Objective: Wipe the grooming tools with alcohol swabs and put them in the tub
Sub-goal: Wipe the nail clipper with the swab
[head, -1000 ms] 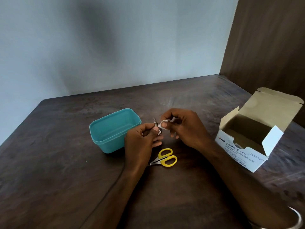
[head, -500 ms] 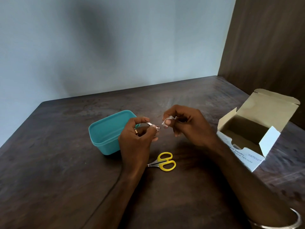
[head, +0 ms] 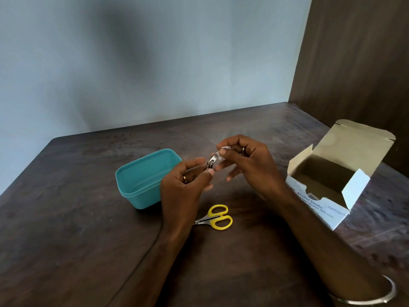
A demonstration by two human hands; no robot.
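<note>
My left hand (head: 186, 185) pinches a small metal nail clipper (head: 211, 163) above the table, just right of the teal tub (head: 141, 180). My right hand (head: 247, 165) pinches a white alcohol swab (head: 223, 149) against the clipper's upper end. Both hands meet at the clipper. Yellow-handled scissors (head: 218, 218) lie flat on the table below the hands, their blades partly hidden by my left wrist. The tub looks empty.
An open white box of alcohol swabs (head: 327, 191) sits at the right, lid flap raised. The dark wooden table (head: 66, 240) meets a grey wall at the back and a dark wood panel at the right.
The hands had drawn slightly apart; now my right hand has brought the swab back onto the clipper. The clipper has turned in my left hand's fingers.
</note>
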